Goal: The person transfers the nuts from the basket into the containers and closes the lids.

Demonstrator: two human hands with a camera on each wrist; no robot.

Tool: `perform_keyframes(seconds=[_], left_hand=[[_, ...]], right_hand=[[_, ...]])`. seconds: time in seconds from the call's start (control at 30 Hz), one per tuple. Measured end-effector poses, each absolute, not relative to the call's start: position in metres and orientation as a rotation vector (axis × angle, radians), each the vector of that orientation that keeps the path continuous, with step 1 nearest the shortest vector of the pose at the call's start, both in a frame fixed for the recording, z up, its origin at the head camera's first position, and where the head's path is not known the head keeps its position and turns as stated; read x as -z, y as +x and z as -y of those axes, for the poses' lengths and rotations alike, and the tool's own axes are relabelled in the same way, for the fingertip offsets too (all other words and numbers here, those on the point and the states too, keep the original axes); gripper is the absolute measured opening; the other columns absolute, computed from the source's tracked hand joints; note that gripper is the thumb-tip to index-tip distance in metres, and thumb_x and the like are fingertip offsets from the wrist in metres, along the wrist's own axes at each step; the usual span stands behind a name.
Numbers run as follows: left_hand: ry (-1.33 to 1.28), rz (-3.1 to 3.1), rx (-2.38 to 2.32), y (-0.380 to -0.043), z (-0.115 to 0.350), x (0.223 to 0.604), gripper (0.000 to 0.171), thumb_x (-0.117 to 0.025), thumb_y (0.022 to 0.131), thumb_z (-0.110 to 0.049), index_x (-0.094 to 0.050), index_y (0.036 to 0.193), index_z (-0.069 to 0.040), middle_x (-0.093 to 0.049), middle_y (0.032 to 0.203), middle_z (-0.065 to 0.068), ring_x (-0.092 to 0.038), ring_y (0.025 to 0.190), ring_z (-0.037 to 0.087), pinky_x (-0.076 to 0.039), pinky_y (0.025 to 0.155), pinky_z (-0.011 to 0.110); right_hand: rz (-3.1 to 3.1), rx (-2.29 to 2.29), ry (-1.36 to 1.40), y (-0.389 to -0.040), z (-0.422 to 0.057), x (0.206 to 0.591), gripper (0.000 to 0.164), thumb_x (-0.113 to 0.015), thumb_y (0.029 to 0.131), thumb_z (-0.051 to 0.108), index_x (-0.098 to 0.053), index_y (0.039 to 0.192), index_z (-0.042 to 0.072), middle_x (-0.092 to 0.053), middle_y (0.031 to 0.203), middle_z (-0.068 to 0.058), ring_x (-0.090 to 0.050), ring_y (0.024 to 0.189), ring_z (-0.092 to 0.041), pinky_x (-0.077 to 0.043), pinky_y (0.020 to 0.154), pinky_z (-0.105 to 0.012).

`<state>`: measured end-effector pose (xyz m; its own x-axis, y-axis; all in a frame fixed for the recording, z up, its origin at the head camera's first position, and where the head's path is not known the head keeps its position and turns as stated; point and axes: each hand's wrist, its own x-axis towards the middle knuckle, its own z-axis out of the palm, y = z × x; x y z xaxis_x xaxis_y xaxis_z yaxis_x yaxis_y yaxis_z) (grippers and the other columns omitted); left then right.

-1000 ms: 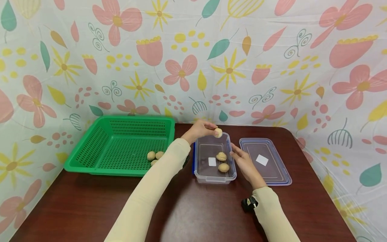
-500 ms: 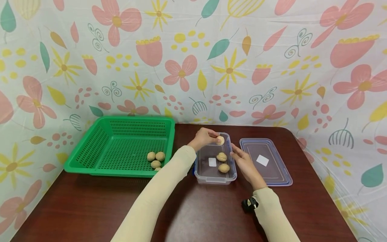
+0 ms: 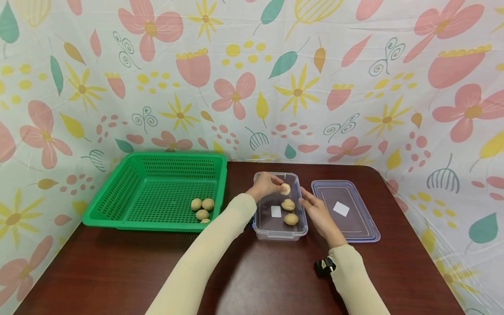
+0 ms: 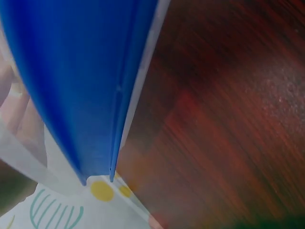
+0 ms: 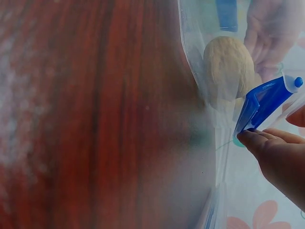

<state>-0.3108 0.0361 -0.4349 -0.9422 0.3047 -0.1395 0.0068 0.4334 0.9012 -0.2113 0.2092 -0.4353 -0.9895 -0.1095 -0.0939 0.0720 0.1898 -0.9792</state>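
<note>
In the head view, my left hand [image 3: 267,185] pinches a walnut [image 3: 286,189] inside the clear plastic box [image 3: 280,234], near its far end. Two more walnuts lie in a row nearer me in the box, a middle walnut [image 3: 288,204] and a front walnut [image 3: 291,219]. My right hand [image 3: 318,214] rests against the box's right side, fingers fairly straight. In the right wrist view those fingers touch a blue latch flap [image 5: 264,104]. Close up in the left wrist view stands another blue flap [image 4: 81,86] on the box's side.
A green slotted basket [image 3: 157,225] stands at the left, with several walnuts [image 3: 202,214] in its near right corner. The clear lid [image 3: 346,227] lies flat on the dark table [image 3: 252,280], right of the box. A floral cloth [image 3: 236,131] hangs behind the table.
My left hand, still pinching its walnut, has come down from above the box's far rim and slightly toward me, into the box. The right hand stays at the box's side.
</note>
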Motion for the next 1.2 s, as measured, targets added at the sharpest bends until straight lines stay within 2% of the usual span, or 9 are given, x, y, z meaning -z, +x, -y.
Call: perform_keyframes(seconds=[0.17,0.33,0.4,0.6,0.77,0.83,0.93,1.1,1.2], left_hand=[[0.274,-2.412,-1.507,-0.315,-0.036,0.445,0.021,-0.078,0.083,-0.019,-0.075,0.099,-0.006,-0.071,0.097,0.005,-0.066,0.090,0.018,-0.055,0.076,0.028],[0.254,-2.386,-1.517,-0.317,-0.035,0.443,0.028,-0.076,0.085,-0.022,-0.072,0.108,-0.006,-0.069,0.109,0.005,-0.064,0.102,0.020,-0.054,0.084,0.032],[0.220,-2.378,-1.511,-0.313,-0.034,0.431,0.029,-0.074,0.087,-0.018,-0.070,0.112,-0.004,-0.068,0.113,0.008,-0.063,0.105,0.022,-0.053,0.088,0.034],[0.243,-2.362,-1.533,-0.320,-0.029,0.418,0.029,-0.070,0.089,-0.013,-0.069,0.115,-0.001,-0.067,0.111,0.011,-0.066,0.100,0.027,-0.053,0.088,0.038],[0.331,-2.224,-1.600,-0.325,-0.021,0.396,0.032,-0.065,0.092,-0.008,-0.062,0.122,0.003,-0.064,0.118,0.017,-0.061,0.111,0.033,-0.053,0.088,0.032],[0.362,-2.188,-1.614,-0.325,-0.016,0.383,0.033,-0.064,0.093,-0.007,-0.060,0.125,0.002,-0.062,0.122,0.018,-0.059,0.114,0.034,-0.053,0.088,0.030],[0.407,-2.155,-1.626,-0.325,-0.007,0.366,0.034,-0.064,0.094,-0.008,-0.060,0.126,0.002,-0.060,0.125,0.017,-0.057,0.118,0.033,-0.050,0.094,0.033],[0.490,-2.161,-1.589,-0.324,0.012,0.345,0.035,-0.065,0.093,-0.010,-0.061,0.126,-0.001,-0.061,0.126,0.015,-0.060,0.113,0.027,-0.052,0.090,0.027],[0.538,-2.153,-1.573,-0.322,0.027,0.336,0.036,-0.065,0.093,-0.011,-0.061,0.127,-0.001,-0.062,0.125,0.016,-0.062,0.110,0.024,-0.052,0.090,0.027]], right_hand=[[-2.301,1.928,-0.046,-0.215,-0.210,0.443,0.051,-0.038,0.104,0.008,-0.022,0.150,-0.007,-0.016,0.157,-0.020,-0.014,0.145,-0.035,-0.013,0.117,-0.047],[-2.319,1.941,-0.067,-0.222,-0.214,0.459,0.051,-0.039,0.104,0.010,-0.022,0.151,-0.003,-0.017,0.158,-0.017,-0.015,0.145,-0.032,-0.014,0.117,-0.046],[-2.329,1.938,-0.066,-0.224,-0.215,0.462,0.051,-0.039,0.104,0.012,-0.023,0.151,-0.002,-0.018,0.158,-0.016,-0.016,0.145,-0.031,-0.014,0.117,-0.045],[-2.330,1.928,-0.061,-0.221,-0.213,0.454,0.052,-0.039,0.104,0.009,-0.021,0.151,-0.004,-0.017,0.157,-0.018,-0.014,0.145,-0.032,-0.013,0.117,-0.046],[-2.330,1.938,-0.071,-0.221,-0.215,0.456,0.052,-0.039,0.104,0.010,-0.021,0.151,-0.004,-0.017,0.158,-0.018,-0.014,0.145,-0.031,-0.013,0.117,-0.045],[-2.343,1.939,-0.081,-0.224,-0.217,0.464,0.052,-0.040,0.104,0.012,-0.021,0.151,-0.002,-0.017,0.158,-0.017,-0.014,0.145,-0.030,-0.013,0.117,-0.045],[-2.346,1.941,-0.086,-0.224,-0.217,0.464,0.052,-0.040,0.104,0.012,-0.022,0.151,-0.002,-0.017,0.158,-0.017,-0.014,0.145,-0.030,-0.013,0.117,-0.045],[-2.356,1.928,-0.078,-0.222,-0.218,0.462,0.051,-0.039,0.104,0.012,-0.023,0.151,-0.001,-0.018,0.158,-0.016,-0.015,0.145,-0.031,-0.014,0.117,-0.045],[-2.363,1.923,-0.072,-0.222,-0.218,0.462,0.051,-0.039,0.104,0.011,-0.023,0.151,-0.001,-0.019,0.158,-0.016,-0.016,0.145,-0.031,-0.014,0.117,-0.045]])
